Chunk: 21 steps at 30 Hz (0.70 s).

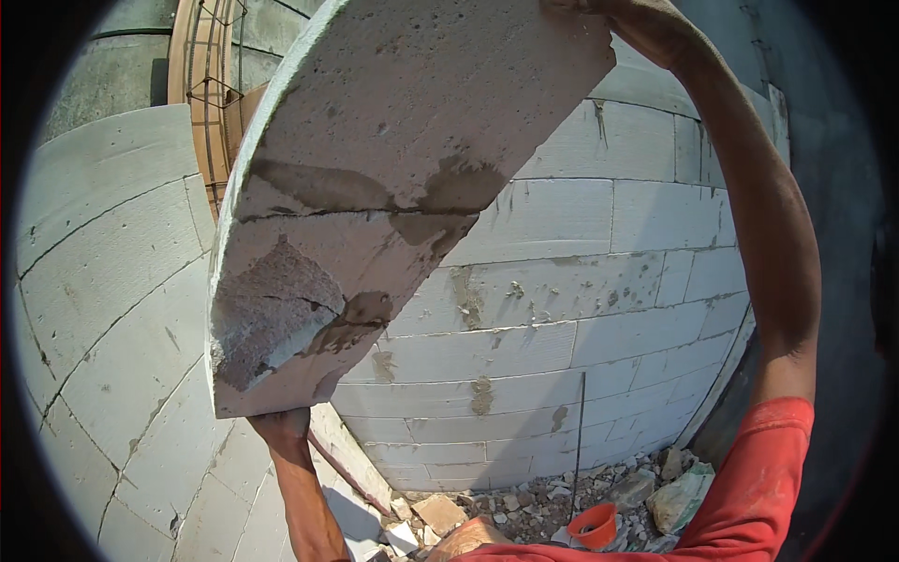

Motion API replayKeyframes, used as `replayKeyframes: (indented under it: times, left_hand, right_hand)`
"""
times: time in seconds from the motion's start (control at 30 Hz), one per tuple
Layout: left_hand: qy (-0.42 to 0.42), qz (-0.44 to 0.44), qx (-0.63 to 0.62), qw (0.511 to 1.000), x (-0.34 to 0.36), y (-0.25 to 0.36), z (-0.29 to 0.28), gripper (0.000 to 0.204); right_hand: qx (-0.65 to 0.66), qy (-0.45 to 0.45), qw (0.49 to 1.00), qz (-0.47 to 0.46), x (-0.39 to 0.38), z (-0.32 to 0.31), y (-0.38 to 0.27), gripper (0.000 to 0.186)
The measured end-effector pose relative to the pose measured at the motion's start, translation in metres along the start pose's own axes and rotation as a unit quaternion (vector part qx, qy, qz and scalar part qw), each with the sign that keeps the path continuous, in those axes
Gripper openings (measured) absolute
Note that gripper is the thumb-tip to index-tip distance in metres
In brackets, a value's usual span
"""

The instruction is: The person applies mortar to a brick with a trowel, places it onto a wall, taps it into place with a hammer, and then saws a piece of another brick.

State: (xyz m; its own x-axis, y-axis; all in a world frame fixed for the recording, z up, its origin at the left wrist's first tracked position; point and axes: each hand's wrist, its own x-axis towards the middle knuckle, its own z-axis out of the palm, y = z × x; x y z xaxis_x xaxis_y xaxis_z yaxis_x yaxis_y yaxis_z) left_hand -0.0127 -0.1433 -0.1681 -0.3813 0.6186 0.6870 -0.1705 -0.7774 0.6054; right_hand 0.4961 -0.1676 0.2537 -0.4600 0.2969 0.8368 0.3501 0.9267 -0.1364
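A large pale aerated concrete block (412, 122) fills the upper middle, tilted and raised close in front of me. Dark wet patches and crack-like lines cross its face, and its lower left part has a rough chipped hollow. My left hand (284, 424) is under the block's bottom end, its fingers mostly hidden behind it. Up at the top right, my right hand (627, 17) grips the block's far corner, arm stretched high. Both hands are closed on the block.
Light block walls (534, 220) stand ahead and at the left (122, 281). A wooden form with a rebar cage (208, 94) rises at upper left. Below lie rubble (534, 496), an orange bucket (594, 526), a sack (682, 498) and a thin upright rod (580, 440).
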Motion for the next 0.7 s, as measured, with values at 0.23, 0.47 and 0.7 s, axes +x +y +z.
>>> replayKeyframes:
  times: [0.23,0.47,0.7]
  left_hand:
    - [-0.033,0.180,0.481,0.857,0.154,0.042,-0.013,0.046]
    - [-0.084,0.022,-0.268,0.959,0.275,0.046,0.011,0.063]
    - [-0.125,0.277,0.084,0.949,0.390,0.042,0.028,0.056]
  right_hand:
    - [-0.073,0.135,0.987,-0.047,0.014,0.006,0.047,0.089]
    - [-0.120,0.234,0.961,-0.084,0.027,-0.004,0.158,0.116]
    - [0.041,0.294,0.947,-0.124,0.057,0.034,0.253,0.118]
